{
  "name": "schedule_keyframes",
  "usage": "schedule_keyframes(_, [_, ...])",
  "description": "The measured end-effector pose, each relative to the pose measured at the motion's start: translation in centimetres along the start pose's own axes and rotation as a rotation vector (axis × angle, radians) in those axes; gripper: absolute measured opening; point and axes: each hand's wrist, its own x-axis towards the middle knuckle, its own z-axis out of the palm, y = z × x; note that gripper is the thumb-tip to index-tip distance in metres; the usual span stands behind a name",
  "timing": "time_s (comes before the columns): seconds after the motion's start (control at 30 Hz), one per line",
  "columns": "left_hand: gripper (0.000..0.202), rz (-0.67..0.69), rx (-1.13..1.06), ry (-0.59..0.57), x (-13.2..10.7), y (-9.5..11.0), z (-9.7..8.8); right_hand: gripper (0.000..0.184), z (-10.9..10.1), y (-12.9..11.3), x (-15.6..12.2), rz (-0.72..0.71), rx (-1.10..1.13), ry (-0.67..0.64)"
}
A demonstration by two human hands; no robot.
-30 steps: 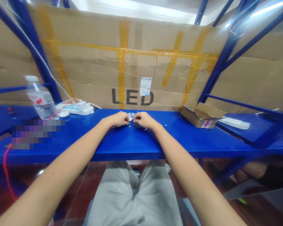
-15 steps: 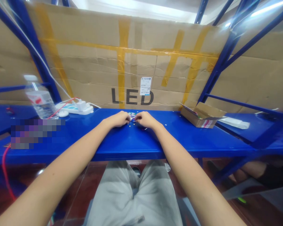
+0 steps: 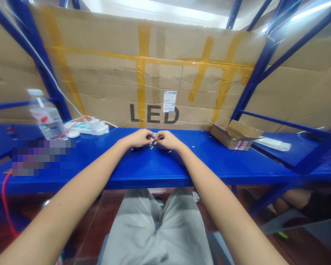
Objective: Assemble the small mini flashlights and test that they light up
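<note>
Both my hands meet over the middle of the blue table (image 3: 154, 165). My left hand (image 3: 141, 138) has its fingers curled in a pinch, and what they hold is too small to make out. Facing it, my right hand (image 3: 167, 140) is pinched as well, its fingertips almost touching those of the left. Small shiny metallic pieces (image 3: 151, 146) lie between and just below the fingers. More of this shiny pile shows behind the fingertips, mostly hidden by the hands.
An open cardboard box (image 3: 235, 135) stands on the right. At left are a water bottle (image 3: 46, 116), a white power strip (image 3: 88, 127) and a red cable (image 3: 5, 198). A large cardboard sheet (image 3: 107, 81) marked LED rises behind the table. Another person's leg (image 3: 295, 202) shows at lower right.
My hands have drawn closer together, the fingertips now nearly meeting over the shiny pieces. Less of the pile is visible between them.
</note>
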Motion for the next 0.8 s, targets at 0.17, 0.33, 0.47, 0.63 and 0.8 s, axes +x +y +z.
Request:
schedule_keyframes(0.17, [0.026,-0.180,0.229,-0.036,-0.6,-0.3,-1.3,0.023,-1.3,-0.2,-0.4,0.070,-0.162,0.211])
schedule_keyframes(0.33, [0.030,-0.329,0.229,-0.194,-1.2,-0.3,-1.6,0.025,-2.1,-0.1,-0.6,0.157,-0.215,0.290])
schedule_keyframes(0.47, [0.016,-0.518,0.096,-0.293,-1.8,0.0,-2.0,0.025,-2.2,0.1,-0.5,0.180,-0.235,0.273])
schedule_keyframes(0.63, [0.013,-0.602,0.081,-0.253,-2.1,-0.4,-2.9,0.020,-1.6,0.4,-0.4,0.087,-0.360,0.157])
schedule_keyframes(0.8, [0.015,-0.400,0.371,0.003,-1.0,-1.4,-2.2,0.016,-0.2,0.0,-0.2,-0.058,-0.637,0.026])
